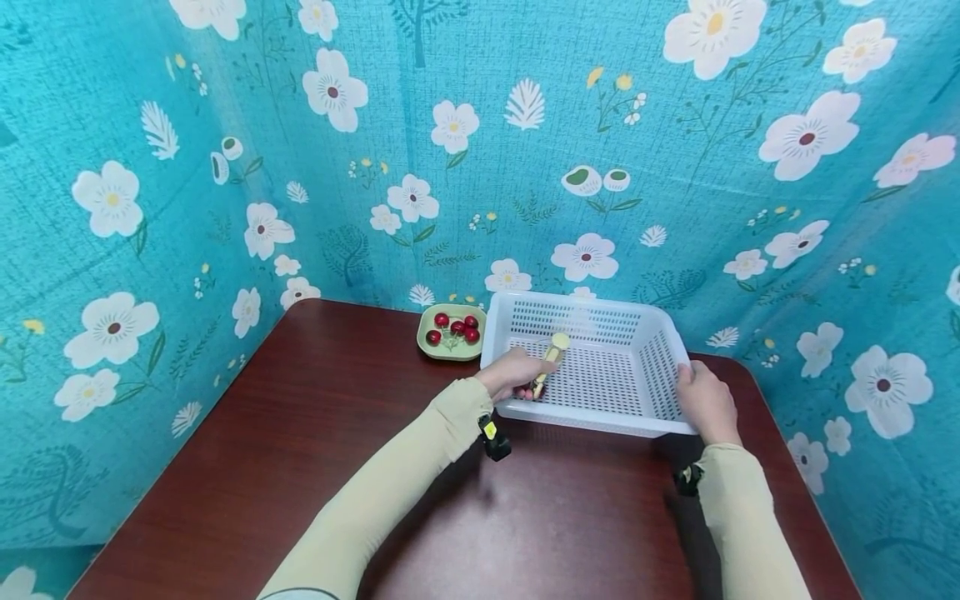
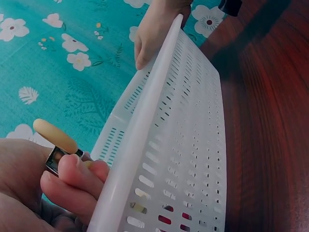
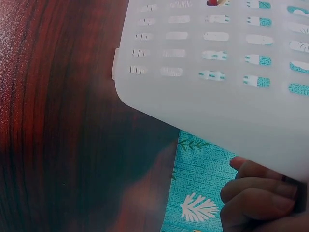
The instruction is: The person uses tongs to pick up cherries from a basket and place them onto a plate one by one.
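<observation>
My left hand (image 1: 516,372) reaches over the front left rim of a white perforated plastic basket (image 1: 581,421). Its curled fingers hold a slim pale-yellow tool (image 1: 553,354) with a rounded end; a shiny metal part (image 2: 54,159) of it shows in the left wrist view. Close against the basket's rim lie the fingertips (image 2: 79,174); whether they also grip it I cannot tell. My right hand (image 1: 708,404) grips the basket's right end, fingers curled at the outside. Red bits (image 2: 165,219) show through the basket's holes, too partial to identify.
A small green dish (image 1: 450,356) with several red cherries (image 1: 457,327) stands just left of the basket. The dark-red wooden table (image 1: 360,400) meets a blue flowered cloth (image 1: 450,208) at the back and sides.
</observation>
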A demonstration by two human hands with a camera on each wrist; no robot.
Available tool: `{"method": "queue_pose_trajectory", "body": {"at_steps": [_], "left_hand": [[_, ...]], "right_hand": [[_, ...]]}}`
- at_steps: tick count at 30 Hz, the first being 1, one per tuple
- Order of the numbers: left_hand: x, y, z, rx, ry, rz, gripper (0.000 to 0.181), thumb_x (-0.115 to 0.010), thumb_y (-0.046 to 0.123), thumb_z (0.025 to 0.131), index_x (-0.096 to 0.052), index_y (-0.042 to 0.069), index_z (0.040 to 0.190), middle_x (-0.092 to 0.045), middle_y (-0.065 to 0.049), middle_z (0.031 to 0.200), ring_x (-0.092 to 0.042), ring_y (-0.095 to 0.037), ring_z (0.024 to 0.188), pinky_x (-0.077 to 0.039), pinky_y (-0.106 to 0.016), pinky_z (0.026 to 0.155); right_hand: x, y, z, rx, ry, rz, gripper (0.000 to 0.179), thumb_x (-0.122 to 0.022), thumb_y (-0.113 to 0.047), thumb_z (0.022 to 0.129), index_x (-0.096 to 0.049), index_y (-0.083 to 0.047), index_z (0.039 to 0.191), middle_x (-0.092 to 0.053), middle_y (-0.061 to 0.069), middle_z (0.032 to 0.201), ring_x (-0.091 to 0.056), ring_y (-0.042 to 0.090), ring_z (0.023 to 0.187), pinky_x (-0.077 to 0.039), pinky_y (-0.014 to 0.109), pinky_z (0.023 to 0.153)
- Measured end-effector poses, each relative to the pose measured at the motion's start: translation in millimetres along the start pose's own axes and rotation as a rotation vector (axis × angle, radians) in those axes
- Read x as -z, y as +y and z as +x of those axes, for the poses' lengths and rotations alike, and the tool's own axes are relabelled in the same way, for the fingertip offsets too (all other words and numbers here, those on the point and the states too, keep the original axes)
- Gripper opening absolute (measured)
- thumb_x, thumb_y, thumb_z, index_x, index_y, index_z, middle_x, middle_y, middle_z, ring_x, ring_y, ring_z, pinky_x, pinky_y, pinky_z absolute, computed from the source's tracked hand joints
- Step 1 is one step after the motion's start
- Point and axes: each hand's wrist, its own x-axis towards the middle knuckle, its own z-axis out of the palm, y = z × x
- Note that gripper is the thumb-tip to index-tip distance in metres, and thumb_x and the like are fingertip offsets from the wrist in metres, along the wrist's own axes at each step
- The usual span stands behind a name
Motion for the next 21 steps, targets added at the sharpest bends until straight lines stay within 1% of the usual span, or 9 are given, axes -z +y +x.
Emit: {"method": "queue_pose_trajectory", "body": {"at_steps": [5, 8, 11, 13, 15, 17, 19, 21], "left_hand": [[0.6, -1.9, 1.7, -0.013, -0.021, -0.004, 0.029, -0.071, 0.031, 0.098, -0.064, 0.003, 0.098, -0.058, -0.003, 0.064, -0.046, -0.007, 0.040, -0.039, -0.019, 0.041], [1.3, -1.3, 2.1, -0.022, -0.044, 0.014, 0.030, -0.070, 0.033, 0.099, -0.065, 0.004, 0.095, -0.056, -0.001, 0.060, -0.046, -0.007, 0.041, -0.039, -0.019, 0.042], [2.1, 1.4, 0.9, -0.029, -0.055, 0.027, 0.035, -0.070, 0.035, 0.099, -0.066, 0.001, 0.101, -0.055, 0.001, 0.060, -0.046, -0.008, 0.043, -0.041, -0.022, 0.046], [3.2, 4.0, -1.2, -0.037, -0.047, 0.032, 0.038, -0.070, 0.036, 0.099, -0.066, -0.001, 0.106, -0.055, 0.001, 0.062, -0.046, -0.008, 0.044, -0.041, -0.023, 0.048], [4.5, 6.7, -3.5, -0.048, -0.042, 0.026, 0.038, -0.070, 0.036, 0.099, -0.065, -0.001, 0.108, -0.054, 0.001, 0.064, -0.045, -0.008, 0.046, -0.040, -0.024, 0.049], [6.2, 9.1, -6.7, -0.063, -0.043, 0.018, 0.035, -0.070, 0.035, 0.099, -0.065, 0.001, 0.105, -0.054, 0.000, 0.064, -0.043, -0.009, 0.045, -0.039, -0.023, 0.047], [7.8, 11.5, -10.5, -0.081, -0.055, 0.002, 0.030, -0.069, 0.034, 0.100, -0.065, 0.004, 0.096, -0.053, 0.000, 0.061, -0.042, -0.009, 0.045, -0.037, -0.023, 0.045], [9.9, 13.5, -14.8, -0.096, -0.059, -0.001, 0.030, -0.068, 0.034, 0.100, -0.065, 0.006, 0.089, -0.051, 0.000, 0.059, -0.041, -0.009, 0.044, -0.036, -0.023, 0.044]], "right_hand": [[1.9, 0.4, -0.2, 0.012, -0.003, 0.002, 0.057, -0.030, -0.035, 0.113, -0.042, 0.011, 0.144, -0.060, 0.038, 0.121, -0.067, 0.046, 0.094, -0.052, 0.059, 0.078], [2.6, 0.2, -0.3, 0.010, -0.008, 0.004, 0.056, -0.030, -0.035, 0.113, -0.042, 0.011, 0.144, -0.061, 0.037, 0.121, -0.067, 0.046, 0.094, -0.053, 0.059, 0.079], [2.0, -0.2, 0.2, 0.005, -0.013, 0.006, 0.058, -0.029, -0.036, 0.113, -0.041, 0.010, 0.145, -0.060, 0.037, 0.122, -0.066, 0.046, 0.096, -0.052, 0.061, 0.081], [1.1, 0.1, 1.3, 0.001, -0.013, 0.007, 0.059, -0.029, -0.037, 0.113, -0.040, 0.011, 0.146, -0.060, 0.037, 0.123, -0.066, 0.047, 0.098, -0.052, 0.062, 0.082], [0.8, 0.4, 1.8, -0.002, -0.013, 0.007, 0.061, -0.028, -0.038, 0.113, -0.039, 0.011, 0.148, -0.059, 0.038, 0.124, -0.065, 0.047, 0.098, -0.052, 0.062, 0.083], [0.7, 0.4, 1.9, -0.006, -0.013, 0.005, 0.061, -0.028, -0.038, 0.113, -0.039, 0.011, 0.148, -0.059, 0.038, 0.124, -0.066, 0.047, 0.098, -0.052, 0.062, 0.083], [1.1, 0.4, 1.6, -0.008, -0.013, 0.002, 0.060, -0.029, -0.037, 0.113, -0.039, 0.011, 0.148, -0.059, 0.038, 0.124, -0.066, 0.047, 0.098, -0.052, 0.063, 0.083], [1.6, 0.3, 1.4, -0.006, -0.012, 0.001, 0.059, -0.029, -0.036, 0.113, -0.039, 0.011, 0.147, -0.059, 0.038, 0.123, -0.066, 0.048, 0.097, -0.052, 0.063, 0.083]]}}
